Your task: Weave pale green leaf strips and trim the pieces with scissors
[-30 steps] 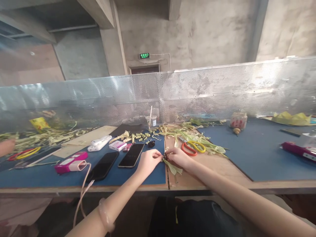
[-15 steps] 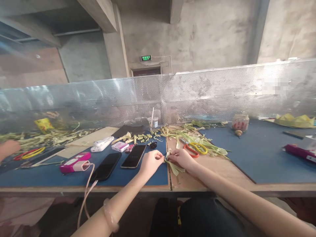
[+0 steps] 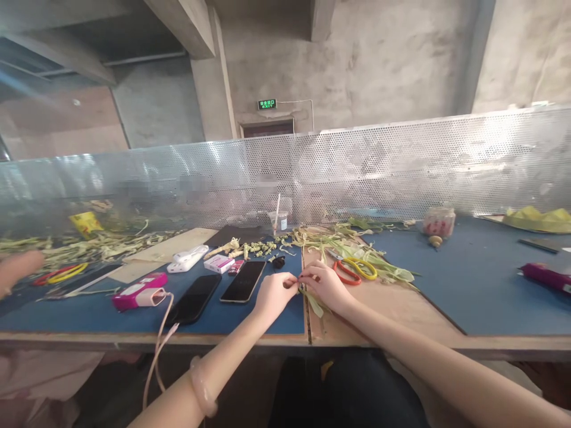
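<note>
My left hand (image 3: 277,293) and my right hand (image 3: 329,288) meet fingertip to fingertip above the seam between the blue mat and a bare board. Both are closed in a pinch. A pale green leaf strip, like a husk, (image 3: 314,304) comes out from the right fingers and hangs toward the board. What lies between the left fingertips is hidden. Just beyond my right hand lie scissors with one red and one yellow handle (image 3: 366,268), beside a heap of pale green leaves (image 3: 392,270). A phone (image 3: 244,282) lies left of my left hand.
A second phone (image 3: 195,299), a magenta device (image 3: 139,291) with a cable, a white power bank (image 3: 188,259) and a small box (image 3: 219,263) lie leftward. A plastic cup (image 3: 280,223) stands near the perforated metal screen (image 3: 250,166). Another person's hand (image 3: 20,270) shows at far left.
My fingertips have drawn together, and the right hand has rolled over the pinched spot. Less of the leaf strip shows now. The view has shifted slightly.
</note>
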Demonstrator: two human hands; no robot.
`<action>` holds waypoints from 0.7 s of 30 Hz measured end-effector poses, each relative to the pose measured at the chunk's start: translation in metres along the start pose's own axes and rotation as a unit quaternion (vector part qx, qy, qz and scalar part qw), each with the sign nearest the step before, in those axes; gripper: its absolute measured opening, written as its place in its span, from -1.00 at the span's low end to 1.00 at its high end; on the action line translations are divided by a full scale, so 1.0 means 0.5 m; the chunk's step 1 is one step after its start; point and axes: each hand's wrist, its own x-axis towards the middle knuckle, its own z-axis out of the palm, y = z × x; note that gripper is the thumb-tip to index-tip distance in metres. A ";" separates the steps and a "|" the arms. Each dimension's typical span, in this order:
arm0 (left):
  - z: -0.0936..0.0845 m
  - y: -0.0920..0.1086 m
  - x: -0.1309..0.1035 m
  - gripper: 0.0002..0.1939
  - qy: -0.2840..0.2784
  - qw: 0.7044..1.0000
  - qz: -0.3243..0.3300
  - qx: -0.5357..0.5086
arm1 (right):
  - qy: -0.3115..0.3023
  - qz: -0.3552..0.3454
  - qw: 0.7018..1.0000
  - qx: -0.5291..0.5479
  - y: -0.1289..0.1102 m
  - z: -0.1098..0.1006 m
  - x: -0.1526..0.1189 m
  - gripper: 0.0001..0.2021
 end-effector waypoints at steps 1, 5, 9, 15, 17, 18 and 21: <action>0.000 0.000 0.000 -0.81 -0.001 1.000 0.004 -0.005 | -0.007 0.002 1.000 0.000 0.001 0.000 0.002 -0.88; -0.001 0.002 0.001 -0.81 -0.004 1.000 0.015 -0.024 | -0.050 0.036 0.998 -0.002 0.002 0.001 0.007 -0.86; -0.002 -0.001 0.002 -0.79 -0.016 0.999 0.008 -0.047 | -0.044 0.033 0.998 0.001 0.005 0.004 0.007 -0.86; -0.004 0.002 0.001 -0.77 -0.024 0.998 0.001 -0.056 | -0.038 0.058 0.998 0.002 0.002 0.006 0.008 -0.85; -0.005 0.003 0.000 -0.77 -0.029 0.997 -0.006 -0.072 | -0.040 0.063 0.997 0.005 0.000 0.004 0.007 -0.84; -0.005 0.004 0.000 -0.76 -0.032 0.996 -0.008 -0.081 | -0.042 0.064 0.997 0.009 0.000 0.003 0.007 -0.84; -0.006 0.003 0.001 -0.74 -0.044 0.994 -0.010 -0.097 | -0.044 0.058 0.997 0.023 -0.002 0.001 0.006 -0.83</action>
